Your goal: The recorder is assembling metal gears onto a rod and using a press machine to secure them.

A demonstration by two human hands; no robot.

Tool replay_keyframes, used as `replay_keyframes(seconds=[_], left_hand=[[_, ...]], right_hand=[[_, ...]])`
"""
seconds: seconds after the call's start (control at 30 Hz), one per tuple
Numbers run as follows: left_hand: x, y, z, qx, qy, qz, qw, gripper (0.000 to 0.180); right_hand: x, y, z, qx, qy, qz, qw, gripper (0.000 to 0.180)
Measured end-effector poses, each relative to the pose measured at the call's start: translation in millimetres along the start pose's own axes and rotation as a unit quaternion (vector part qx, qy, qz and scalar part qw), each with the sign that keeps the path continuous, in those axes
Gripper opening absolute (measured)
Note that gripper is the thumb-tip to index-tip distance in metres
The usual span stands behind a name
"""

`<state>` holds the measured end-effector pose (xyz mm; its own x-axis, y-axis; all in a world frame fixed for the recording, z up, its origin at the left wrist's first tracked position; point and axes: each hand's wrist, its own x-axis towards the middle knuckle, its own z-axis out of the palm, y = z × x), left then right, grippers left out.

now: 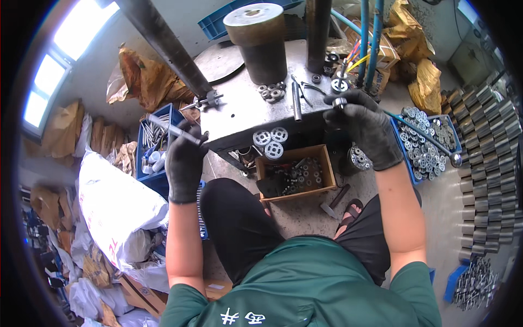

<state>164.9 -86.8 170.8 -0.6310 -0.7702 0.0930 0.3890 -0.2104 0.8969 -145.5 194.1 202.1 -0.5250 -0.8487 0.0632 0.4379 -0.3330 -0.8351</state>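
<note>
My left hand (184,163), in a dark glove, grips a slim metal shaft (173,128) that slants up to the left, slightly blurred. Between the gloved fingers of my right hand (368,131) is a small ring-shaped bearing (339,102), held over the right front edge of the metal press table (234,117). A cluster of bearings (272,92) lies on the table, with pliers (308,90) and a metal tube (296,101) to its right. Round slotted metal discs (274,150) sit at the table's front edge.
A wooden box (297,197) of small parts stands between my legs. Blue crates hold shafts (155,136) at left and discs (425,141) at right. A thick steel cylinder (256,49) and posts rise from the table. Stacked metal cylinders (490,169) line the far right.
</note>
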Motion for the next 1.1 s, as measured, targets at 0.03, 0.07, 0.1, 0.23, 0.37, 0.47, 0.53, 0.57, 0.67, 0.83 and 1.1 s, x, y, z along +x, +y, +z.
replay_keyframes(seconds=[0.03,0.07,0.1,0.23,0.37,0.47,0.53,0.57,0.67,0.83,1.1], left_hand=[[11.1,2.2,23.3,0.062,-0.047,0.024,0.997,0.047],[22.3,-2.6,47.9,0.014,-0.092,0.007,0.996,0.047],[28.4,-8.5,74.7,-0.034,-0.137,-0.013,0.99,0.047],[10.9,-42.5,169.7,-0.012,-0.176,-0.15,0.973,0.054],[-24.5,-120.6,168.4,0.012,-0.269,-0.244,0.932,0.052],[-42.8,-132.5,172.5,0.048,-0.291,-0.331,0.896,0.053],[-45.6,-148.1,165.5,0.037,-0.313,-0.346,0.884,0.052],[-48.8,-154.5,164.6,0.071,-0.327,-0.311,0.89,0.05],[-45.5,-163.9,158.7,0.122,-0.345,-0.271,0.89,0.046],[-42.9,-158.1,158.6,0.172,-0.326,-0.283,0.885,0.042],[-42.3,-154.1,150.3,0.192,-0.333,-0.239,0.892,0.045]], right_hand=[[1.0,5.4,-7.2,0.003,0.005,-0.001,1.0,0.023],[2.0,10.7,-18.1,0.049,0.019,0.0,0.999,0.024],[1.3,15.8,-29.5,0.097,0.036,0.0,0.995,0.025],[4.8,35.6,-64.5,0.147,0.115,0.018,0.982,0.028],[-5.2,47.0,-47.3,0.081,0.103,0.043,0.99,0.042],[-14.8,54.3,-35.6,0.068,0.138,0.061,0.986,0.044],[-14.9,58.4,-31.3,0.049,0.163,0.067,0.983,0.043],[-15.0,59.1,-31.0,0.049,0.162,0.071,0.983,0.043],[-12.5,57.2,-22.7,0.051,0.15,0.06,0.986,0.038],[-10.7,58.6,-32.3,0.037,0.096,0.039,0.994,0.029],[-10.7,65.0,-21.6,0.006,0.166,0.17,0.971,0.036]])
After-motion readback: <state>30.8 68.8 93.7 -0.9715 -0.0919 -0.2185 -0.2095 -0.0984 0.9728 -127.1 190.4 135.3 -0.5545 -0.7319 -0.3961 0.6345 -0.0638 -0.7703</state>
